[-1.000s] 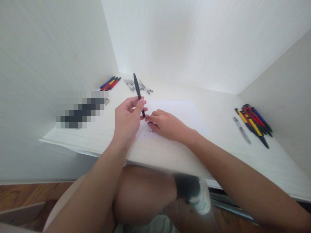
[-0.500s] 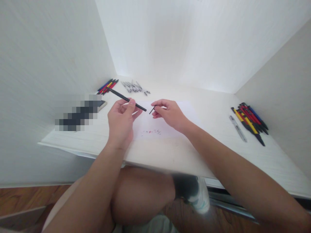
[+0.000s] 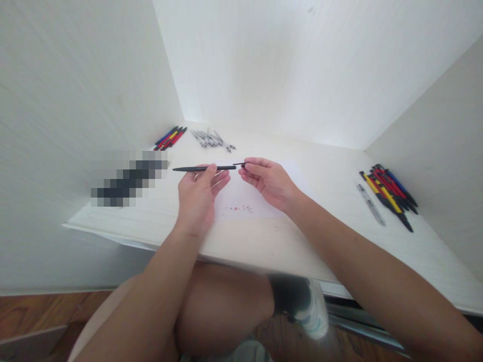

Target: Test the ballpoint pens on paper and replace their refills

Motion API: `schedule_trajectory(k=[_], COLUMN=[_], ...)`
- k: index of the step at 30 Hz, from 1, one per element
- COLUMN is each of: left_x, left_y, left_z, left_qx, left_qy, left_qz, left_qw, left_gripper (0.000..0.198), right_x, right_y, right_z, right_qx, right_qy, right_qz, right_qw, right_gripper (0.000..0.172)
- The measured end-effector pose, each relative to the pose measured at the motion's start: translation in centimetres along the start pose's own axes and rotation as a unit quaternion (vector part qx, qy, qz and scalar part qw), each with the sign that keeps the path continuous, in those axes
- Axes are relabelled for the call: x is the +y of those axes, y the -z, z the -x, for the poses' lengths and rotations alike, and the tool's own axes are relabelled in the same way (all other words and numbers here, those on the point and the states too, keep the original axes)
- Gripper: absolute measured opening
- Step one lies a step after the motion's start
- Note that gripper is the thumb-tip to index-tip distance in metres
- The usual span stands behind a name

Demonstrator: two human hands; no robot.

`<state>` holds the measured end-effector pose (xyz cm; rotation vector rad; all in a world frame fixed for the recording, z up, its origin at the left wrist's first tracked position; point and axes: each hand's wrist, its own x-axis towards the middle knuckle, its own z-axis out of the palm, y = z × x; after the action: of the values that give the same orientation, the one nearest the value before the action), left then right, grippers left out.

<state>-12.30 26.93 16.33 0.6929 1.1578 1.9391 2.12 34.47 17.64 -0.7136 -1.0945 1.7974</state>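
My left hand [image 3: 199, 193] pinches a black pen barrel [image 3: 192, 169] between thumb and fingers and holds it level above the white desk [image 3: 320, 221], its open end pointing right. My right hand [image 3: 268, 181] is closed in a pinch on a small thin black pen part [image 3: 239, 164], held just right of the barrel's end, almost touching it. Both hands hover over a white sheet of paper [image 3: 264, 201] that carries several small coloured scribbles [image 3: 241, 208].
At the back left lie a row of coloured pens [image 3: 170, 138] and a cluster of clear refills [image 3: 213, 139]. More coloured pens [image 3: 388, 193] and one clear pen [image 3: 371, 204] lie at the right. A blurred-out object [image 3: 128, 178] sits at the left. White walls close in three sides.
My left hand has tilted the black barrel from upright down to level. My right hand has lifted off the paper with the small black part and brought it to the barrel's end.
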Motion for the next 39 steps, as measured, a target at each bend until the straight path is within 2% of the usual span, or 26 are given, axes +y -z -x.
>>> schedule_trajectory(k=[5, 12, 18, 30, 39], left_x=[0.52, 0.12, 0.11, 0.43, 0.46], left_y=[-0.71, -0.58, -0.66, -0.86, -0.87], left_z=[0.66, 0.29, 0.35, 0.9, 0.87], left_qx=[-0.013, -0.009, -0.002, 0.0, -0.001], left_qy=[0.012, 0.016, 0.011, 0.001, -0.004], left_qz=[-0.019, 0.055, 0.073, 0.004, 0.019], left_qw=[1.0, 0.998, 0.997, 1.0, 1.0], left_gripper=[0.019, 0.014, 0.014, 0.013, 0.018], right_x=[0.13, 0.09, -0.03, 0.22, 0.32], right_y=[-0.15, 0.04, 0.2, 0.47, 0.53], right_z=[0.14, 0.14, 0.07, -0.22, -0.19], right_qx=[-0.012, -0.007, -0.007, 0.001, 0.005], right_qy=[0.013, 0.016, 0.014, 0.024, 0.02], right_qz=[0.03, 0.029, 0.036, 0.044, 0.051], right_qw=[0.999, 0.999, 0.999, 0.999, 0.999], right_gripper=[0.02, 0.022, 0.025, 0.028, 0.031])
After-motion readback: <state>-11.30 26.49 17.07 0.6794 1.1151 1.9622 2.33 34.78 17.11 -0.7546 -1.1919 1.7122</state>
